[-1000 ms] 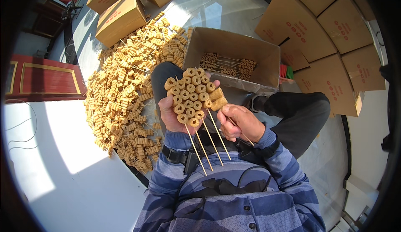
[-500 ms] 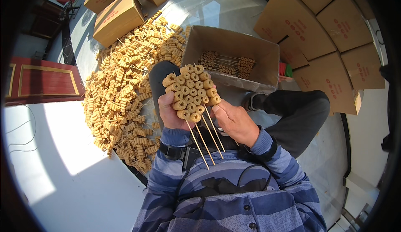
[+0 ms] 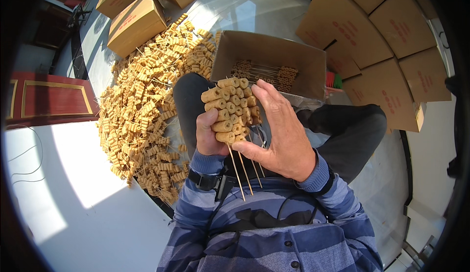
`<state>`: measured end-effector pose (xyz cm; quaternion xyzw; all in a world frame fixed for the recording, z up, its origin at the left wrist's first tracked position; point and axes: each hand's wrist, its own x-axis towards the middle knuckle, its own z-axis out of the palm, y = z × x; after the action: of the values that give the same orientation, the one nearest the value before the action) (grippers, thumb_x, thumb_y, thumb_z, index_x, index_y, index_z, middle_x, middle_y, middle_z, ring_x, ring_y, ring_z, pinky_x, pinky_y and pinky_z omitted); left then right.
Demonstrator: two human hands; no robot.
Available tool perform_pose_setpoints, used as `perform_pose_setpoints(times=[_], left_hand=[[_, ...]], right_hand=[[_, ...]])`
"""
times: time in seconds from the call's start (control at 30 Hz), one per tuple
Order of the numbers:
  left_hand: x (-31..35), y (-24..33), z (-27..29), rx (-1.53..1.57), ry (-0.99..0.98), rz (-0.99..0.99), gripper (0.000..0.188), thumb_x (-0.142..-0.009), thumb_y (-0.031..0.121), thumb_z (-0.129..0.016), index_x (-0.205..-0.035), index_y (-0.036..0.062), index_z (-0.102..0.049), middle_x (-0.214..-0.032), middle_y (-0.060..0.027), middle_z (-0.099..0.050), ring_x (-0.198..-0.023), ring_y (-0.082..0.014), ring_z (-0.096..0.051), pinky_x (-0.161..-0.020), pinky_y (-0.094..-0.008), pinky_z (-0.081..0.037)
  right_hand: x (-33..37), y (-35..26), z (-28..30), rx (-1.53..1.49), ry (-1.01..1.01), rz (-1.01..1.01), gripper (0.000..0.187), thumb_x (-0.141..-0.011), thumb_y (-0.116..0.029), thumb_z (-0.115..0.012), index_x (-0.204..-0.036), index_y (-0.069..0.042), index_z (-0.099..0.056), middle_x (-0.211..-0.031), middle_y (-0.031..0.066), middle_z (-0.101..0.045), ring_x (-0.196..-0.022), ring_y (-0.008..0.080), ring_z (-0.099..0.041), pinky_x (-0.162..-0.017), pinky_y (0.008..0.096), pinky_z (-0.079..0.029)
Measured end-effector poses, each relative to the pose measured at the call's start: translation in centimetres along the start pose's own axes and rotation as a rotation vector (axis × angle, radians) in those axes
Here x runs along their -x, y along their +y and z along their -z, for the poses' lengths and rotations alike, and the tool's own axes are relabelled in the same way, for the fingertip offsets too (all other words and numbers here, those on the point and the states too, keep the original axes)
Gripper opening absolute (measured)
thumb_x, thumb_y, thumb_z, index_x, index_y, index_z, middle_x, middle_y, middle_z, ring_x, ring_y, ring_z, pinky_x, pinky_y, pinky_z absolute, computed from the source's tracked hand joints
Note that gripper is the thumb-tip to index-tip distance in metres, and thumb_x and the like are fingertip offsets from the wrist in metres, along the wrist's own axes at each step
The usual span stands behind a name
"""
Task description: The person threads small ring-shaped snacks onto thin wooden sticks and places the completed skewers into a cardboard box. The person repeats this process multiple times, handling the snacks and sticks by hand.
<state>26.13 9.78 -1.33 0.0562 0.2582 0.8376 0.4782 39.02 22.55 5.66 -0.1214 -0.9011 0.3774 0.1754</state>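
A bundle of skewered tan hollow rolls (image 3: 232,106) is held up before my lap, with several thin wooden sticks (image 3: 245,167) pointing down toward me. My left hand (image 3: 207,134) is closed round its left side, the thumb pressed on the rolls and the other fingers hidden behind. My right hand (image 3: 279,135) is open, fingers stretched and thumb apart, spanning the bundle's right side. Its thumb tip lies at the lowest rolls and its fingertips are by the upper right ones. Whether the palm touches is hidden.
A large heap of skewered rolls (image 3: 142,110) covers the floor at left. Beyond my knees an open cardboard box (image 3: 316,76) holds more skewers. Closed cartons stand at the far left (image 3: 137,25) and stacked cartons (image 3: 352,32) at the right. A red panel (image 3: 54,96) is at the left.
My right hand has let go at the bundle's lower right and spread open along its right side. The bundle has turned, showing more of the left rolls' lengths.
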Motion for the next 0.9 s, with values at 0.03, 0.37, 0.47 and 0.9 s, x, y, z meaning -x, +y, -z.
perform_pose_setpoints(times=[0.03,0.37,0.47,0.9], left_hand=[[0.0,0.0,-0.3,-0.019,0.038,0.009,0.071,-0.091,0.037,-0.054,-0.147,-0.0025,-0.037,-0.139,-0.02,-0.055,-0.124,-0.0313,-0.059,-0.105,-0.0445,-0.05],[0.2,-0.4,0.5,-0.205,-0.061,-0.016,0.088,-0.092,0.052,-0.067,-0.151,-0.0003,-0.03,-0.147,-0.0152,-0.047,-0.133,-0.0259,-0.052,-0.111,-0.0403,-0.045],[-0.3,-0.3,1.3,-0.251,-0.112,0.035,0.093,-0.088,0.05,-0.071,-0.151,-0.0028,-0.027,-0.147,-0.017,-0.047,-0.134,-0.0264,-0.051,-0.112,-0.0404,-0.044],[-9.0,0.9,-2.7,-0.489,-0.035,0.243,0.092,-0.082,0.043,-0.074,-0.147,-0.0062,-0.032,-0.137,-0.0195,-0.054,-0.122,-0.0281,-0.059,-0.103,-0.0399,-0.05]], right_hand=[[0.0,-0.6,-0.6,0.007,0.001,0.026,0.093,-0.083,-0.046,-0.078,-0.15,0.002,-0.034,-0.153,0.0254,-0.036,-0.139,0.0429,-0.039,-0.114,0.0471,-0.034],[-0.2,-0.1,-4.2,-0.013,0.071,-0.017,0.078,-0.086,-0.032,-0.071,-0.148,0.0,-0.035,-0.15,0.0234,-0.038,-0.141,0.0444,-0.034,-0.113,0.0511,-0.033],[0.2,0.6,-4.0,-0.051,0.069,-0.026,0.076,-0.09,-0.033,-0.066,-0.15,0.001,-0.034,-0.151,0.0257,-0.037,-0.142,0.046,-0.034,-0.116,0.0507,-0.031],[-1.1,7.6,0.2,-0.273,0.109,-0.129,0.083,-0.093,-0.042,-0.068,-0.15,0.004,-0.031,-0.153,0.028,-0.034,-0.144,0.0445,-0.031,-0.118,0.0481,-0.029]])
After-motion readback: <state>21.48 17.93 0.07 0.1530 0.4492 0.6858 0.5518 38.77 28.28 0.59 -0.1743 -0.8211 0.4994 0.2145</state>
